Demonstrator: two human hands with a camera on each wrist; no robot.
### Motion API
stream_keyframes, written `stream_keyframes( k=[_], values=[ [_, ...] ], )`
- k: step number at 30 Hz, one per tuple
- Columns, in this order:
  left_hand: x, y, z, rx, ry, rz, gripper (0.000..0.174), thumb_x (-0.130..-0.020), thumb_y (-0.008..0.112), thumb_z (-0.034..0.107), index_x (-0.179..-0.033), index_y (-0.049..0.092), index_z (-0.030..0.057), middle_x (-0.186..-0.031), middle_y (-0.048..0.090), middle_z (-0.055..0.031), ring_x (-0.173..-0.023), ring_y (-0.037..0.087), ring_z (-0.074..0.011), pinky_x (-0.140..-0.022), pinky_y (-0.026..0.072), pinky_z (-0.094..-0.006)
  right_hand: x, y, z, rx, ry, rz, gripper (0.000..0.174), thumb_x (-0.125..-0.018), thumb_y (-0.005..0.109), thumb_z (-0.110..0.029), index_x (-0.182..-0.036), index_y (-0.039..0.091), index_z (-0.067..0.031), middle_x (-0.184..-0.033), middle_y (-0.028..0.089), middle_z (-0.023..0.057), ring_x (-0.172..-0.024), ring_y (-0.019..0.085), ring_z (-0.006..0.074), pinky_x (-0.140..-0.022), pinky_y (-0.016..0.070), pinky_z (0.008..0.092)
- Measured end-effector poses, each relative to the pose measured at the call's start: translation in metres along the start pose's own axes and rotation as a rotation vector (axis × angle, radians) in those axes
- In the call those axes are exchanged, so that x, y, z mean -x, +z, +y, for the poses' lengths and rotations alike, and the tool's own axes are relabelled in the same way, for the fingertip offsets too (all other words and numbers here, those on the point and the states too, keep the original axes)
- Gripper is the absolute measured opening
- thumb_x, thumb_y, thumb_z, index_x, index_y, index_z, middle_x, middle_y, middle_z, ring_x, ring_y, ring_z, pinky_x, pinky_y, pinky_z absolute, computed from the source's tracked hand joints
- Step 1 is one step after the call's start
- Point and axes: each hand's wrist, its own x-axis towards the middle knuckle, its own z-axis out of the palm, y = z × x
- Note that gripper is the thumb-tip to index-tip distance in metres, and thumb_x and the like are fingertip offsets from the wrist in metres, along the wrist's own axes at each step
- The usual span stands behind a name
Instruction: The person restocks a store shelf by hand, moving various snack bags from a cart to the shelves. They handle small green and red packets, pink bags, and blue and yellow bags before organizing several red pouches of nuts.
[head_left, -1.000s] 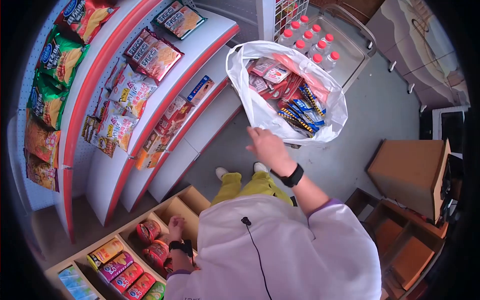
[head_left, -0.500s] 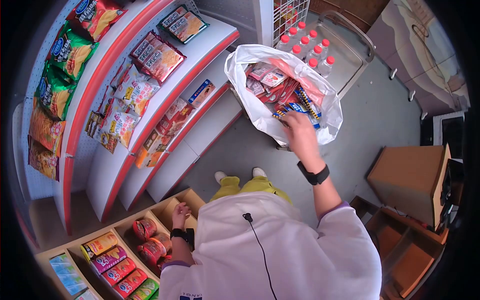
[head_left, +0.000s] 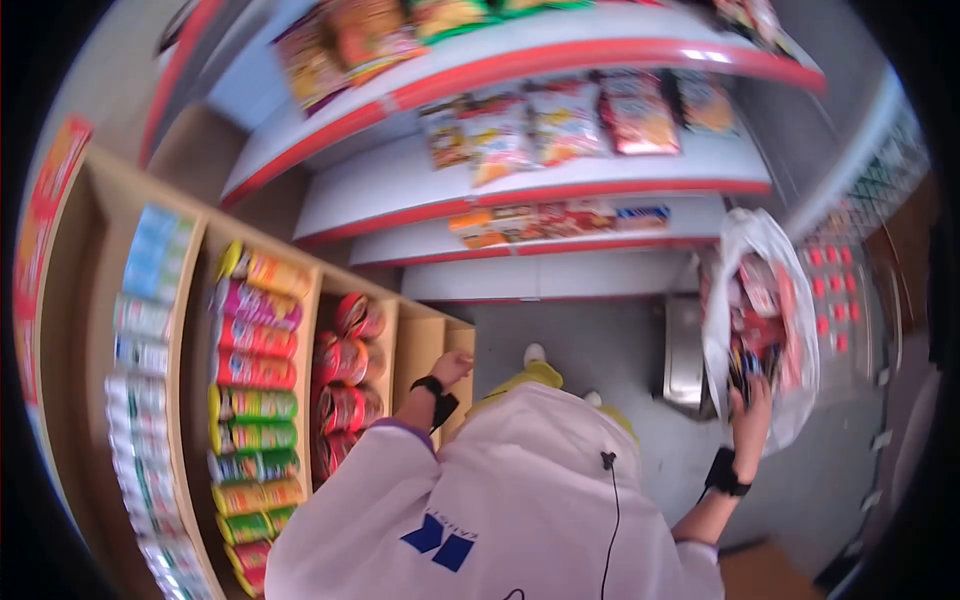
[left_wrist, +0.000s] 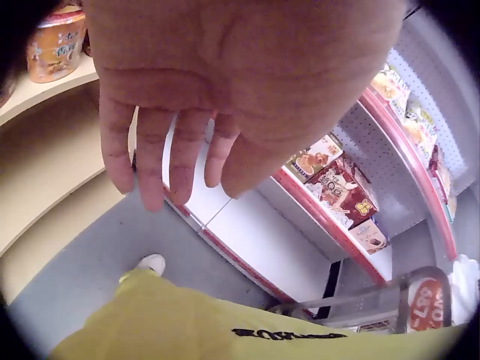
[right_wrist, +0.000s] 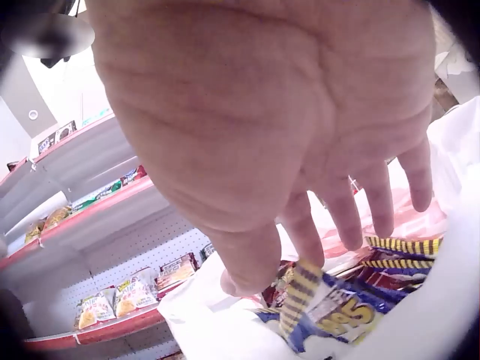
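My right hand [head_left: 752, 405] reaches into the white plastic bag [head_left: 718, 340], which holds red packets [head_left: 757, 290] and blue-and-yellow ones. In the right wrist view, the right hand [right_wrist: 270, 112] has its fingers spread and pointing down over a blue packet [right_wrist: 341, 319] with a striped edge. One fingertip overlaps that edge; whether it touches cannot be told. The left hand [head_left: 455, 367] hangs beside the wooden shelf unit [head_left: 425, 345], fingers loosely extended. Seen from the left wrist, the left hand [left_wrist: 240, 82] holds nothing.
Snack bags [head_left: 565, 120] and small boxes [head_left: 580, 217] line the red-edged shelves ahead. Canisters [head_left: 255, 405] and bowl-shaped tubs [head_left: 345, 360] lie in the wooden unit at left. Red-capped bottles [head_left: 832, 300] stand right of the bag, and a metal box [head_left: 684, 355] stands left of it.
The head view has turned left, so the bag appears farther right and more canisters show. My right hand has moved deeper over the bag's contents. The left hand remains beside the wooden unit.
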Motion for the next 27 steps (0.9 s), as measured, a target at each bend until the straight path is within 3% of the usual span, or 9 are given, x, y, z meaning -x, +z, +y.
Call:
stream_keyframes(
  k=[5,9,11,13,15,17,20,21,27],
  values=[
    [-0.005,0.014,0.034,-0.021,0.074,0.055,0.026,-0.083,0.059,0.012,-0.107,0.055,0.0050,-0.082,0.059,-0.0039,-0.075,0.058,-0.0132,-0.066,0.0487,-0.0269,-0.021,-0.005,-0.037,-0.053,-0.096,-0.085,0.032,-0.078,0.060,-0.007,-0.109,0.054,-0.0008,-0.116,0.051,0.0186,-0.107,0.048,0.0357,-0.093,0.0376,0.0397],
    [-0.032,0.005,0.042,0.216,0.262,0.159,0.032,-0.080,0.059,0.006,-0.111,0.053,0.0041,-0.083,0.057,-0.0032,-0.074,0.056,-0.0120,-0.063,0.0457,-0.0247,-0.040,-0.008,-0.059,-0.055,-0.125,-0.097,0.029,-0.079,0.057,-0.005,-0.108,0.054,-0.0005,-0.114,0.052,0.0176,-0.105,0.050,0.0354,-0.091,0.0390,0.0388],
    [-0.060,-0.012,0.042,0.270,0.474,0.273,0.030,-0.080,0.060,0.015,-0.109,0.054,0.0095,-0.084,0.062,-0.0073,-0.074,0.060,-0.0175,-0.068,0.0483,-0.0295,-0.046,-0.007,-0.071,-0.057,-0.138,-0.111,0.028,-0.080,0.056,-0.005,-0.107,0.054,-0.0003,-0.114,0.053,0.0174,-0.105,0.050,0.0355,-0.090,0.0396,0.0387],
    [-0.050,-0.038,0.097,0.193,0.347,0.499,0.032,-0.080,0.060,0.015,-0.111,0.052,0.0087,-0.085,0.062,-0.0100,-0.076,0.061,-0.0209,-0.069,0.0484,-0.0316,-0.051,-0.005,-0.082,-0.054,-0.165,-0.129,0.027,-0.080,0.056,-0.005,-0.107,0.054,-0.0002,-0.112,0.053,0.0175,-0.104,0.051,0.0358,-0.088,0.0403,0.0390],
    [-0.076,-0.066,0.112,0.171,0.512,0.731,0.036,-0.080,0.060,0.016,-0.114,0.049,0.0074,-0.084,0.062,-0.0118,-0.078,0.062,-0.0247,-0.070,0.0483,-0.0330,-0.053,0.002,-0.088,-0.054,-0.176,-0.138,0.027,-0.080,0.056,-0.006,-0.107,0.054,-0.0002,-0.112,0.054,0.0175,-0.103,0.051,0.0358,-0.088,0.0404,0.0391],
    [-0.077,-0.096,0.150,0.214,0.481,0.791,0.038,-0.080,0.061,0.016,-0.114,0.048,0.0057,-0.088,0.062,-0.0125,-0.080,0.061,-0.0246,-0.071,0.0481,-0.0330,-0.051,0.010,-0.094,-0.046,-0.217,-0.129,0.026,-0.081,0.056,-0.008,-0.106,0.054,-0.0005,-0.108,0.055,0.0175,-0.100,0.052,0.0356,-0.088,0.0407,0.0386],
    [-0.127,-0.140,0.173,0.459,0.574,0.771,0.045,-0.080,0.065,0.020,-0.117,0.045,0.0033,-0.090,0.059,-0.0083,-0.084,0.055,-0.0163,-0.076,0.0450,-0.0290,-0.043,0.016,-0.110,-0.005,-0.227,-0.141,0.024,-0.082,0.056,-0.007,-0.106,0.054,-0.0009,-0.106,0.055,0.0175,-0.098,0.053,0.0355,-0.087,0.0410,0.0380],
    [-0.138,-0.152,0.182,0.455,0.595,0.768,0.048,-0.082,0.064,0.023,-0.121,0.040,0.0056,-0.095,0.055,-0.0055,-0.080,0.054,-0.0127,-0.067,0.0461,-0.0260,-0.041,0.019,-0.115,-0.024,-0.218,-0.165,0.024,-0.082,0.056,-0.006,-0.105,0.054,-0.0009,-0.105,0.056,0.0175,-0.097,0.053,0.0354,-0.086,0.0412,0.0380],
    [-0.175,-0.203,0.248,0.602,0.403,0.507,0.076,-0.078,0.066,0.041,-0.134,0.025,0.0084,-0.122,0.044,-0.0132,-0.107,0.048,-0.0251,-0.091,0.0374,-0.0415,-0.016,0.042,-0.132,-0.117,0.055,-0.215,0.028,-0.081,0.054,-0.002,-0.109,0.052,0.0001,-0.107,0.055,0.0169,-0.099,0.053,0.0344,-0.086,0.0414,0.0367]
  ],
)
